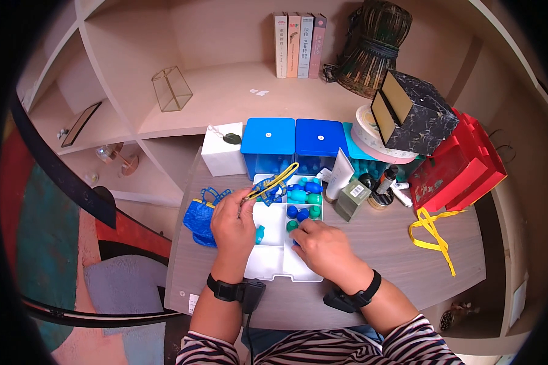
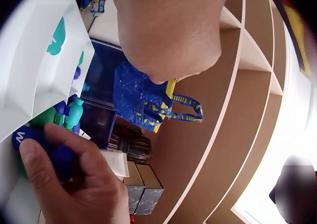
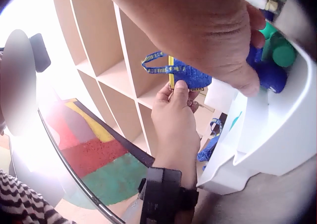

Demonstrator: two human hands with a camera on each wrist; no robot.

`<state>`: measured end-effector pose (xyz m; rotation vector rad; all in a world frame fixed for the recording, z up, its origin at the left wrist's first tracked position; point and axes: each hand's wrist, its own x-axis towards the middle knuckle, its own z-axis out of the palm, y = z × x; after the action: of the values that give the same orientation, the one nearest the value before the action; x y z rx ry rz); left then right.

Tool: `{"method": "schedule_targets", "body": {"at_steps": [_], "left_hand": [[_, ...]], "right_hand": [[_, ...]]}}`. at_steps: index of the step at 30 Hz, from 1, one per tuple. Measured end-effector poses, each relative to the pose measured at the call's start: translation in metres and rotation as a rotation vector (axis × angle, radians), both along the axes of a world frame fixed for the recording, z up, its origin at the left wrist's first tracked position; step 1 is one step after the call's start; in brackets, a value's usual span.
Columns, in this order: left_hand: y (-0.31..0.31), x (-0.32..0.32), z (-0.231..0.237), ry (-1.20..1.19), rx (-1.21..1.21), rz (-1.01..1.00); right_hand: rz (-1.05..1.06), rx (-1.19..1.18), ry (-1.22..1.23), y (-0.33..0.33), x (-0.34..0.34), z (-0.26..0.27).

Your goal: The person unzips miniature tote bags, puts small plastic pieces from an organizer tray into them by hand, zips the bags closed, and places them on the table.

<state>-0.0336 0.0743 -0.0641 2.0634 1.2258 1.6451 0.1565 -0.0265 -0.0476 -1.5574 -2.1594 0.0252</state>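
Note:
My left hand [image 1: 234, 220] pinches a small blue tote bag [image 1: 273, 190] with yellow trim and patterned handles, held up over the left side of a white divided tray [image 1: 265, 263]. My right hand [image 1: 327, 246] reaches down into the tray's right side. Its thumb and fingers curl round a dark blue toy bottle [image 2: 58, 160], partly hidden by them. Green, teal and blue bottles [image 1: 298, 196] fill the far right compartments. One teal bottle [image 1: 260, 234] lies in a left compartment. A second blue tote bag [image 1: 199, 220] rests on the table left of the tray.
Two blue lidded boxes [image 1: 269, 135] and a white box [image 1: 223, 152] stand behind the tray. To the right are a white tube [image 1: 340, 175], a grey-green carton [image 1: 352, 199], a black marbled box [image 1: 423, 112], a red gift bag [image 1: 453, 173] and yellow ribbon [image 1: 432, 230].

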Motion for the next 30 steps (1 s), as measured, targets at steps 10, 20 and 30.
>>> {"method": "schedule_targets", "body": {"at_steps": [10,20,30], "left_hand": [[-0.005,0.005,0.011,0.119,0.109,-0.056],[-0.029,0.019,0.025,0.294,0.143,-0.340],[-0.037,0.028,0.025,0.405,0.241,-0.382]], "right_hand": [[0.006,-0.074,0.224,-0.010,0.021,0.028],[-0.061,0.198,0.511,-0.019,0.030,0.047],[-0.192,0.258,0.346,-0.019,0.033,0.032]]}}
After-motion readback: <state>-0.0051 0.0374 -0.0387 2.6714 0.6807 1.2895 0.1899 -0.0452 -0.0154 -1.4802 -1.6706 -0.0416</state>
